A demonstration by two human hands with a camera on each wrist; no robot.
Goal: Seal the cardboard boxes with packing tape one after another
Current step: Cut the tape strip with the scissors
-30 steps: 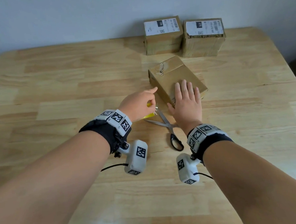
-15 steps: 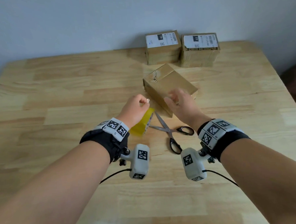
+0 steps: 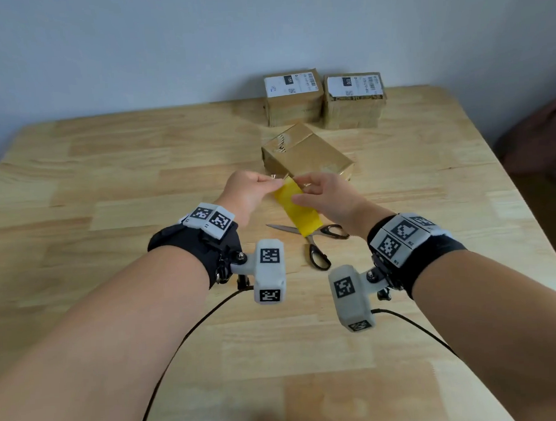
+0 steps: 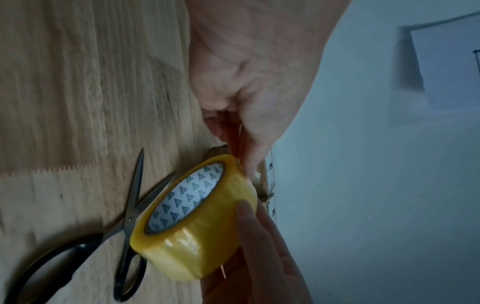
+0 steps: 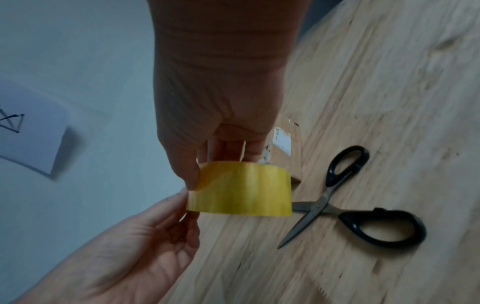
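A yellow packing tape roll (image 3: 297, 209) hangs above the table, held between both hands. My left hand (image 3: 272, 182) pinches its upper edge from the left. My right hand (image 3: 301, 180) pinches it from the right, thumb on the outer face of the roll (image 5: 241, 189). The left wrist view shows the roll (image 4: 197, 218) with its white printed core, and a right fingertip lies on its outside. A plain brown cardboard box (image 3: 307, 154) lies just beyond the hands. Two labelled boxes (image 3: 293, 97) (image 3: 354, 100) stand side by side at the back edge.
Black-handled scissors (image 3: 315, 240) lie open on the wooden table (image 3: 108, 187) directly under the roll. The wall rises right behind the back boxes. The table's right edge drops off near a dark reddish thing (image 3: 543, 138).
My right hand has left the top of the near box and come to the roll. My left hand has lifted the roll off the table to between both hands.
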